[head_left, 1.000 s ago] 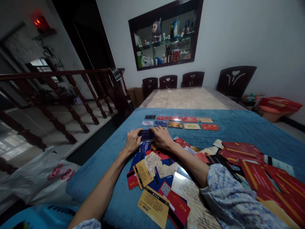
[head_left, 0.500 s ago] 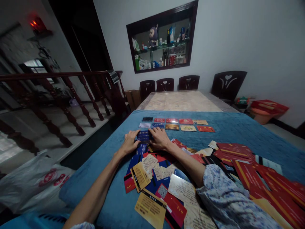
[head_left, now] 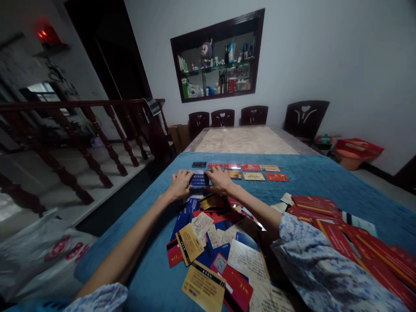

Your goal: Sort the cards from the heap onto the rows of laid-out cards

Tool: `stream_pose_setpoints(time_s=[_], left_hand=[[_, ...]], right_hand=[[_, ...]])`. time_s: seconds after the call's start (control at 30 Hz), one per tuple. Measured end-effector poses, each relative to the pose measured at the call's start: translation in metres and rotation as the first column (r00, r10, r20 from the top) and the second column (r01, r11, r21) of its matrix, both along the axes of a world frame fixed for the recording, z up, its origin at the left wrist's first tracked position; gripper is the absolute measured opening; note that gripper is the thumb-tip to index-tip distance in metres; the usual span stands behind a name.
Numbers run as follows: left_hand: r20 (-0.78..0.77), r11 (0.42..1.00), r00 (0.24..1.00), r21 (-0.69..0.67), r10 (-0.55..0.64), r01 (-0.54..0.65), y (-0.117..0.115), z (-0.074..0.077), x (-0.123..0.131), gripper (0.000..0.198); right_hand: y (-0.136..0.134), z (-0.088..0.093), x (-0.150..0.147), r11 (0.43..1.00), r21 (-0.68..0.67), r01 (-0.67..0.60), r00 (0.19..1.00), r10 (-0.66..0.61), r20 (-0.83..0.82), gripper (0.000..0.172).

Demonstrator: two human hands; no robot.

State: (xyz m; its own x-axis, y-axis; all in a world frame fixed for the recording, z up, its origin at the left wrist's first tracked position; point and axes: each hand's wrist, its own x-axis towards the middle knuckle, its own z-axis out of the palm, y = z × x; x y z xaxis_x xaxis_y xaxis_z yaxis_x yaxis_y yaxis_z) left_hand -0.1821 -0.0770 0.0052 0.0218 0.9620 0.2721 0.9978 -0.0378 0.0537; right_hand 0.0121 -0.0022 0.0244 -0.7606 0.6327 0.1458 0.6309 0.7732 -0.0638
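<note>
A dark blue card (head_left: pixel 199 179) with pale print is held level between my two hands, just above the blue cloth (head_left: pixel 156 242). My left hand (head_left: pixel 180 184) grips its left edge, thumb toward me and fingers on the far side. On the right edge, my right hand (head_left: pixel 219 180) pinches the same card. Beyond lie two rows of cards, among them a black card (head_left: pixel 199 164), a red card (head_left: pixel 250 167) and a cream card (head_left: pixel 254 177). The left end of the nearer row is hidden behind my hands. Under my forearms spreads a loose pile with a gold card (head_left: pixel 204 284).
Red card sleeves (head_left: pixel 354 234) are heaped at the right. Past the cloth, the bare tabletop (head_left: pixel 240 139) runs toward dark chairs (head_left: pixel 255 115). A wooden railing (head_left: pixel 97 130) and a white plastic bag (head_left: pixel 42 255) stand on the left.
Both hands have moved forward with the blue card, now over the left part of the nearer row. A gold-and-black card in the pile is more exposed. The view has shifted slightly.
</note>
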Motion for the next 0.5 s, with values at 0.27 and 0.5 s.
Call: stream_pose_setpoints(time_s=[0.27, 0.5], left_hand=[[-0.016, 0.997, 0.999, -0.059, -0.051, 0.05, 0.035, 0.01, 0.014, 0.052], [-0.02, 0.991, 0.996, -0.103, -0.084, 0.082, 0.067, 0.009, 0.021, 0.052]], right_hand=[[0.027, 0.007, 0.008, 0.999, 0.027, 0.041, 0.996, -0.043, 0.077, 0.053], [0.056, 0.003, 0.01, 0.996, 0.022, 0.091, 0.99, -0.093, 0.109, 0.05]])
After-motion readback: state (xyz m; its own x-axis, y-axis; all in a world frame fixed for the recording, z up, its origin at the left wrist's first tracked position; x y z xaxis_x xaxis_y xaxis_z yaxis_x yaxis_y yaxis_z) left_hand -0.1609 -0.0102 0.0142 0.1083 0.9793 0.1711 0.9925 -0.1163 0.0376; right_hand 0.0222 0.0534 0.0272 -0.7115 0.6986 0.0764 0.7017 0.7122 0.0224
